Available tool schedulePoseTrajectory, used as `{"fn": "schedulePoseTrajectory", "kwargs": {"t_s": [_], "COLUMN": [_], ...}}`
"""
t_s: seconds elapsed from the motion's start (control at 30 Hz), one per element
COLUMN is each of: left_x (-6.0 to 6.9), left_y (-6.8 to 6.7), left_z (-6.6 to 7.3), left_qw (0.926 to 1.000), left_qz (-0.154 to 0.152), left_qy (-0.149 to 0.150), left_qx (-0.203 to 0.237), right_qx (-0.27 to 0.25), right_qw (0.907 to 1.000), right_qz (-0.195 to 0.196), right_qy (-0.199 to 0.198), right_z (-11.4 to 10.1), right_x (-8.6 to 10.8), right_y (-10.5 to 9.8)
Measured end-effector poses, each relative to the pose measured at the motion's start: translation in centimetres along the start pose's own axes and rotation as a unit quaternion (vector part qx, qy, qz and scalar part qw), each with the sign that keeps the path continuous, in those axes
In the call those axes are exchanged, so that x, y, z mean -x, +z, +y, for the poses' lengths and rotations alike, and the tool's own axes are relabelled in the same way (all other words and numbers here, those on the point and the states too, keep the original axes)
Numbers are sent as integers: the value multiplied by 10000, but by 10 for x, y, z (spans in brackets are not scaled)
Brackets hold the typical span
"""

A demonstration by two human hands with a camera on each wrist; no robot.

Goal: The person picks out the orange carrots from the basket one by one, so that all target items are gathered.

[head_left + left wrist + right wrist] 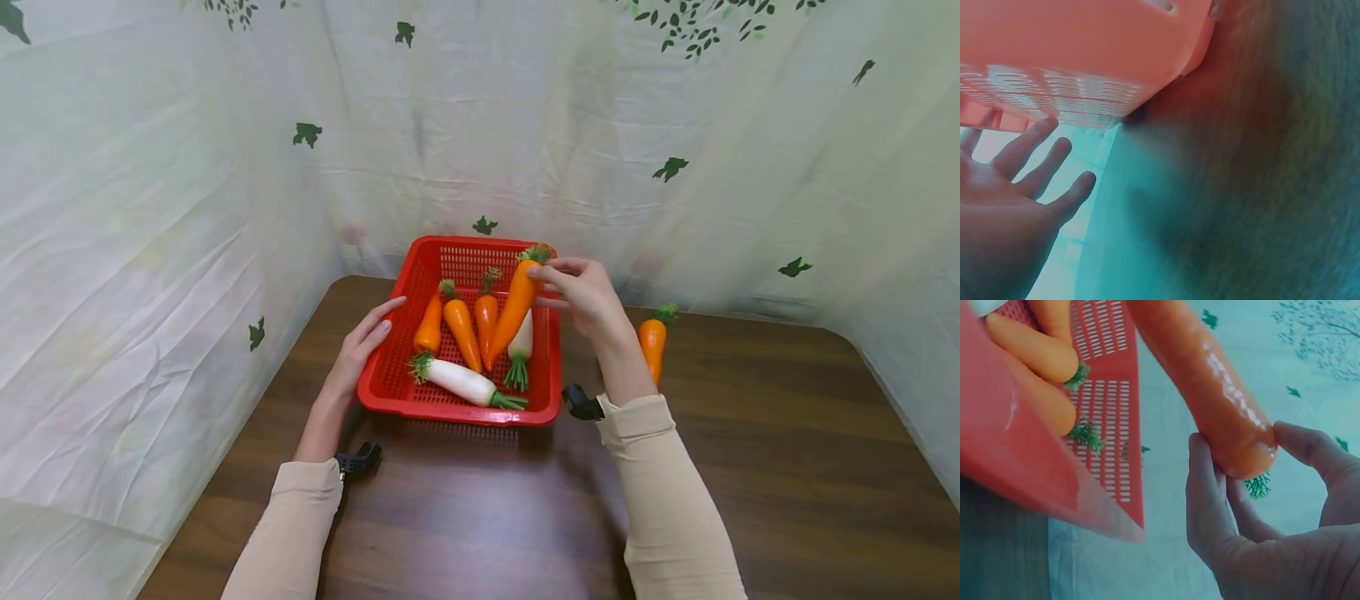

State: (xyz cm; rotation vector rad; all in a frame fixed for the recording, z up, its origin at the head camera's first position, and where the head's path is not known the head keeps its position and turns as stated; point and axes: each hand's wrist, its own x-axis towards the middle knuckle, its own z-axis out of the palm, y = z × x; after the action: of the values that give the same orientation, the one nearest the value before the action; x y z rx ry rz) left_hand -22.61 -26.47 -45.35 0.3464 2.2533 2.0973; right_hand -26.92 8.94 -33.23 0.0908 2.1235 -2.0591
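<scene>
A carrot [514, 307] hangs tilted over the right side of a red plastic basket [459, 409], its tip pointing down. My right hand [588, 296] pinches its thick leafy end between thumb and fingers, as the right wrist view also shows with the carrot [1210, 381]. My left hand [358, 350] rests at the basket's left side with fingers extended; in the left wrist view those fingers [1035, 169] are spread by the basket wall [1085, 37]. Inside lie three carrots [462, 329] and two white radishes [459, 381], one partly hidden behind the held carrot.
Another carrot [652, 340] lies on the brown wooden table [780, 433], right of the basket and partly hidden by my right forearm. A pale curtain [480, 125] with green leaf and bird prints stands behind the table and along its sides.
</scene>
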Motion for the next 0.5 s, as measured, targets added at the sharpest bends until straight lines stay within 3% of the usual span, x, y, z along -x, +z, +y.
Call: {"fn": "schedulePoseTrajectory", "kwargs": {"t_s": [0.5], "left_x": [0], "left_y": [0], "left_z": [0], "left_qw": [10000], "left_qz": [-26], "left_qy": [-20], "left_qx": [22], "right_qx": [-666], "right_qw": [9978], "right_qz": [36], "right_qy": [-7], "right_z": [34], "right_x": [27], "right_y": [-19]}}
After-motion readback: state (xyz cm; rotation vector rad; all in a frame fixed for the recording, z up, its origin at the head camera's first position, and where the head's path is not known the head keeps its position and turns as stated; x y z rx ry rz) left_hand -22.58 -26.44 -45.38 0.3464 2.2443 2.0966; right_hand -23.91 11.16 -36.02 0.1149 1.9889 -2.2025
